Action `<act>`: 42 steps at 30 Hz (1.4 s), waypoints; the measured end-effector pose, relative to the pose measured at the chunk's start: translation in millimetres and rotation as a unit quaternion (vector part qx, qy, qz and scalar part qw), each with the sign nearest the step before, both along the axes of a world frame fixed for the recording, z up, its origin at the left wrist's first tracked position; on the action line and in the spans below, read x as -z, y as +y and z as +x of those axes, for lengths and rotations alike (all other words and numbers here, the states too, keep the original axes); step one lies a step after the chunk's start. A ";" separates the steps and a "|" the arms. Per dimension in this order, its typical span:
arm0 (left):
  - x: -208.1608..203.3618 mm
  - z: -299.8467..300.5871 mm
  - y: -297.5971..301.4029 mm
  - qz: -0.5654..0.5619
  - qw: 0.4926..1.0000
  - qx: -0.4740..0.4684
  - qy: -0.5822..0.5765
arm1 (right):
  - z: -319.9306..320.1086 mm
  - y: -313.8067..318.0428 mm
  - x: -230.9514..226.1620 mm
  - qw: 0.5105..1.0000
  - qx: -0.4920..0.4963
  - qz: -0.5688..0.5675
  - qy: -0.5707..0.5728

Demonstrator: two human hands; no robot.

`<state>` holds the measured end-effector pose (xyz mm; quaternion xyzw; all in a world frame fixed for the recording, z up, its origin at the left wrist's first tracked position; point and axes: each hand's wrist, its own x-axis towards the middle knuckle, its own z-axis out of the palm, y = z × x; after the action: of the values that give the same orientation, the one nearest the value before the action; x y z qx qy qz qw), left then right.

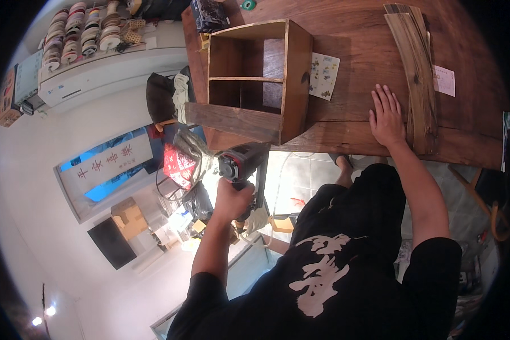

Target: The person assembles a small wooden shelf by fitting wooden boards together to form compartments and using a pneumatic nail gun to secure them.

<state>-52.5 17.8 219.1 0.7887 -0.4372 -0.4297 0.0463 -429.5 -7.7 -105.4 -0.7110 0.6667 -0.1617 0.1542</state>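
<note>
My left hand (232,199) is wrapped round the handle of a black nail gun (245,160), held just off the table's near edge. The gun's head is close to the lower edge of an open wooden box (296,85) with a divider inside. A darker board (235,120) runs along the box's near side. On the tabletop my right hand (387,122) lies flat with its fingers stretched out, holding nothing. Close to its right side are several long, thin wooden planks (416,85), laid together.
The brown wooden table (354,133) carries a printed card (324,76), a pink slip (443,80), a green tape roll (247,5) and a dark box (209,14). A pale hose (272,218) hangs below the gun. Ribbon spools (76,34) fill the far-left shelf.
</note>
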 end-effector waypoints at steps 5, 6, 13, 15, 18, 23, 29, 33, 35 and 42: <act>-6.0 -0.8 -4.1 -0.005 1.000 0.000 0.011 | 0.5 0.4 -0.5 1.000 0.001 0.006 0.004; -5.3 0.8 -3.5 -0.004 1.000 0.004 0.010 | 0.6 0.0 -0.4 1.000 0.001 0.006 0.004; 1.6 1.9 0.2 -0.001 1.000 0.012 0.008 | 0.7 -0.3 0.1 1.000 -0.001 0.005 0.006; 2.6 2.7 0.0 0.000 1.000 0.015 0.007 | 0.3 0.1 1.5 1.000 -0.002 0.006 0.009; 2.8 5.6 -0.3 0.006 1.000 0.016 0.004 | 0.8 -0.1 0.7 1.000 -0.001 0.009 0.010; -2.5 -0.5 -2.9 0.010 1.000 0.013 0.000 | 0.8 0.2 1.8 1.000 -0.002 0.004 0.010; 2.0 0.5 -0.2 -0.017 1.000 0.024 -0.003 | 0.2 0.1 2.7 1.000 -0.002 0.002 0.005; 1.8 4.6 -0.4 0.010 1.000 0.023 -0.004 | -0.1 0.1 2.5 1.000 -0.001 0.004 0.005; 4.2 8.3 0.9 0.013 1.000 0.019 0.003 | -0.1 -0.5 1.6 1.000 -0.002 0.003 0.005; 0.6 0.6 -1.9 0.005 1.000 0.019 -0.006 | 0.2 0.6 2.5 1.000 0.001 -0.003 0.003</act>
<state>-51.9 15.9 218.5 0.7831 -0.4501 -0.4279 0.0316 -429.3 -7.1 -107.8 -0.7116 0.6670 -0.1620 0.1501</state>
